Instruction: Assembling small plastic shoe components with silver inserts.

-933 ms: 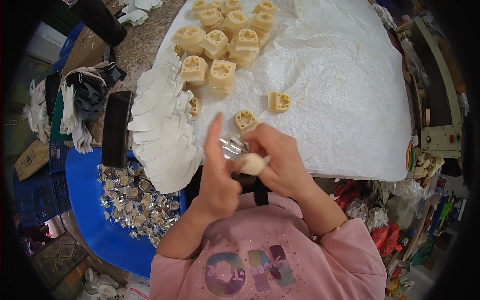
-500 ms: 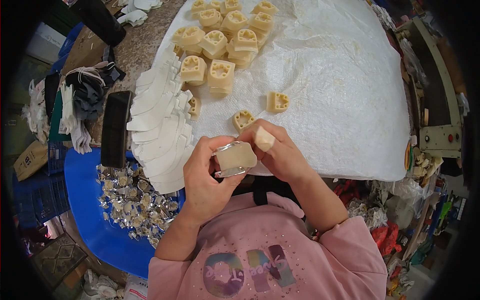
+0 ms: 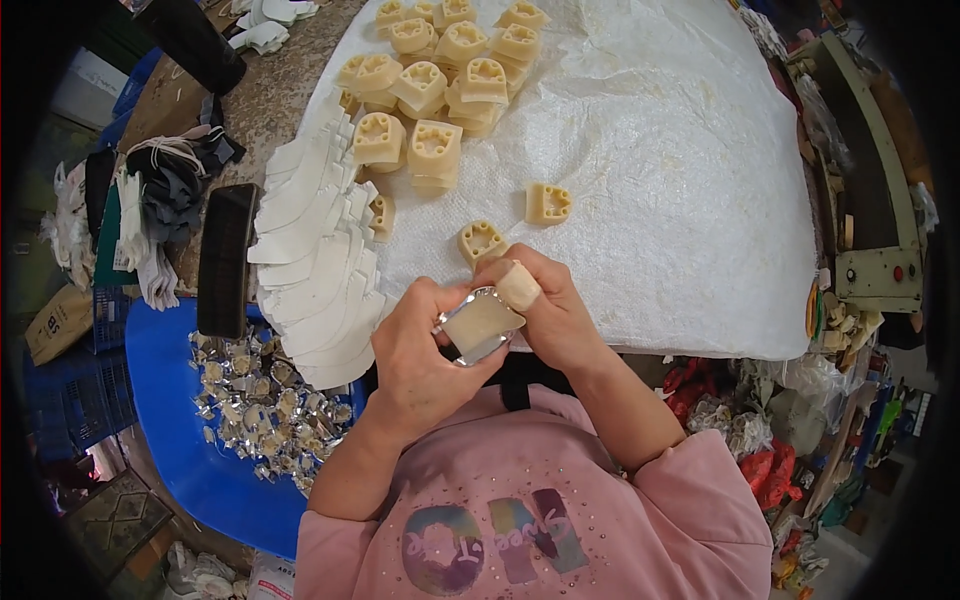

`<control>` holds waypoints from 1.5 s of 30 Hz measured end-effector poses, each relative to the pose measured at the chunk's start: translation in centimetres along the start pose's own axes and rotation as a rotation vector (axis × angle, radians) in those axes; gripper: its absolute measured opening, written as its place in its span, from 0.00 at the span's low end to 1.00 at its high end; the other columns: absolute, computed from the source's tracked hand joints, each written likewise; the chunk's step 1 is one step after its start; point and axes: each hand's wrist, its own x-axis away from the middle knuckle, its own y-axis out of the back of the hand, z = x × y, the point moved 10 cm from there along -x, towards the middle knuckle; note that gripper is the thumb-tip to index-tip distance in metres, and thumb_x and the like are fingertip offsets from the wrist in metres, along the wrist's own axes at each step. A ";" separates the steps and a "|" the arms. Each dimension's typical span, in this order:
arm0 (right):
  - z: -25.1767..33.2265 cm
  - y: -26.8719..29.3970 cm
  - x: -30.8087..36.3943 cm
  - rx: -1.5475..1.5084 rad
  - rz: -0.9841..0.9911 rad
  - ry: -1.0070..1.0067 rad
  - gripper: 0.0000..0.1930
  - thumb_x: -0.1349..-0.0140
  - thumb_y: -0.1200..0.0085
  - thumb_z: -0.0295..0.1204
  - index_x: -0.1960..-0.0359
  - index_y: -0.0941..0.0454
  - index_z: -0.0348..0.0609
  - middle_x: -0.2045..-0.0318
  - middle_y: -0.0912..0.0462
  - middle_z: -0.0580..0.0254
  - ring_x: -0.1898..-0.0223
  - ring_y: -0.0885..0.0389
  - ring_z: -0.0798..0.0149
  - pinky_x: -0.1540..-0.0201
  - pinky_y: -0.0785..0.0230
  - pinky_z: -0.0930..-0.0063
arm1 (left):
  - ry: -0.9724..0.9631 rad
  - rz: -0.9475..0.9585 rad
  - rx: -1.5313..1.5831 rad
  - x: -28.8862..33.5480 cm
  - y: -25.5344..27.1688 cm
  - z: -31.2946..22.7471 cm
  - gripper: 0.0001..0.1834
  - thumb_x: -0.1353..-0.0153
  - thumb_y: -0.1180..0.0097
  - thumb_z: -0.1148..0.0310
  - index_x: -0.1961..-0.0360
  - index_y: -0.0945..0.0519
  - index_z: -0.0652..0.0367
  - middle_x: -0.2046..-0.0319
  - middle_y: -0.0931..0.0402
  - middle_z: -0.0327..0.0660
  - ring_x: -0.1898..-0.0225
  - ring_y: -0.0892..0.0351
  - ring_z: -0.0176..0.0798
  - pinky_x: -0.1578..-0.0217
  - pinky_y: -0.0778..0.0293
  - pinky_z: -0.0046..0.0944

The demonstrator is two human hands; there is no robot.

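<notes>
My left hand (image 3: pixel 420 340) is closed around a beige shoe heel (image 3: pixel 474 322), gripping it from the left. A shiny silver covering runs along the heel's edges, while its pale flat face points up. My right hand (image 3: pixel 553 310) presses on the heel's upper right edge; a cream cover sits on its thumb. Its other fingers are curled and partly hidden behind the heel. Just beyond my hands stands a bare beige heel (image 3: pixel 483 241) with holes in its top. Another heel (image 3: pixel 548 203) lies farther to the right.
Several stacked beige heels (image 3: pixel 436 150) stand at the far side of the white sheet (image 3: pixel 680 200). Overlapping white curved pieces (image 3: pixel 310 250) fan out on the left, beside a black phone-like slab (image 3: pixel 227 260). Below left, a blue tub (image 3: pixel 180 440) holds many silver-covered pieces (image 3: pixel 262 400).
The held heel has tilted, showing more silver along its lower edge. My right thumb has moved down onto the heel's upper right edge. Both hands have come closer together.
</notes>
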 end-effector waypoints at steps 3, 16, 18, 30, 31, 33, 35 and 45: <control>-0.6 -0.9 0.3 -0.220 0.083 -0.069 0.09 0.34 0.57 0.28 0.64 0.25 0.37 0.68 0.21 0.68 0.65 0.25 0.72 0.61 0.32 0.76 | -0.018 -0.073 -0.065 0.4 0.7 0.0 0.24 0.64 0.29 0.76 0.65 0.28 0.63 0.77 0.28 0.41 0.78 0.22 0.37 0.79 0.27 0.34; -2.3 -1.3 0.9 -0.342 -0.016 -0.149 0.13 0.32 0.62 0.31 0.56 0.26 0.37 0.61 0.21 0.63 0.62 0.21 0.66 0.63 0.28 0.73 | -0.162 -0.246 -0.322 1.0 0.4 -1.2 0.26 0.66 0.28 0.75 0.67 0.32 0.64 0.80 0.31 0.44 0.83 0.28 0.44 0.84 0.33 0.37; -2.2 -2.5 1.2 -0.571 0.048 -0.152 0.13 0.32 0.60 0.32 0.53 0.28 0.38 0.56 0.24 0.58 0.56 0.26 0.70 0.54 0.32 0.74 | -0.144 -0.295 -0.298 1.2 0.9 -1.2 0.25 0.67 0.28 0.75 0.68 0.30 0.64 0.79 0.31 0.45 0.85 0.29 0.45 0.85 0.33 0.39; 2.6 -3.8 -0.6 0.482 0.055 0.257 0.12 0.38 0.53 0.27 0.54 0.26 0.37 0.67 0.22 0.55 0.67 0.23 0.59 0.64 0.31 0.71 | -0.061 -0.276 -0.292 2.8 4.2 1.2 0.28 0.62 0.28 0.74 0.61 0.31 0.64 0.73 0.26 0.47 0.77 0.23 0.40 0.77 0.27 0.33; 2.9 -5.0 -1.0 0.542 0.134 0.283 0.13 0.40 0.50 0.26 0.54 0.26 0.37 0.67 0.23 0.54 0.67 0.23 0.56 0.64 0.31 0.69 | -0.053 -0.312 -0.307 3.3 5.7 1.6 0.27 0.61 0.28 0.75 0.60 0.31 0.64 0.73 0.26 0.45 0.76 0.23 0.38 0.76 0.27 0.32; 3.6 -5.7 -2.1 0.581 0.135 0.327 0.15 0.46 0.46 0.24 0.55 0.25 0.38 0.67 0.25 0.55 0.64 0.26 0.52 0.61 0.33 0.65 | 0.096 -0.380 -0.372 4.9 8.7 3.5 0.27 0.61 0.29 0.75 0.60 0.30 0.64 0.65 0.26 0.45 0.67 0.24 0.37 0.64 0.26 0.34; 4.7 -7.4 -2.9 0.935 0.163 0.493 0.15 0.49 0.44 0.23 0.57 0.25 0.38 0.65 0.26 0.56 0.61 0.29 0.53 0.57 0.37 0.63 | 0.210 -0.485 -0.500 7.0 12.3 5.5 0.26 0.60 0.31 0.75 0.57 0.28 0.63 0.63 0.27 0.46 0.62 0.25 0.41 0.59 0.29 0.38; 4.7 -10.6 -5.9 1.241 0.062 0.588 0.15 0.57 0.44 0.21 0.63 0.22 0.37 0.64 0.29 0.59 0.59 0.33 0.55 0.58 0.41 0.63 | 0.472 -0.796 -1.265 14.8 23.4 5.4 0.25 0.52 0.41 0.76 0.50 0.29 0.62 0.55 0.32 0.47 0.52 0.35 0.49 0.45 0.43 0.46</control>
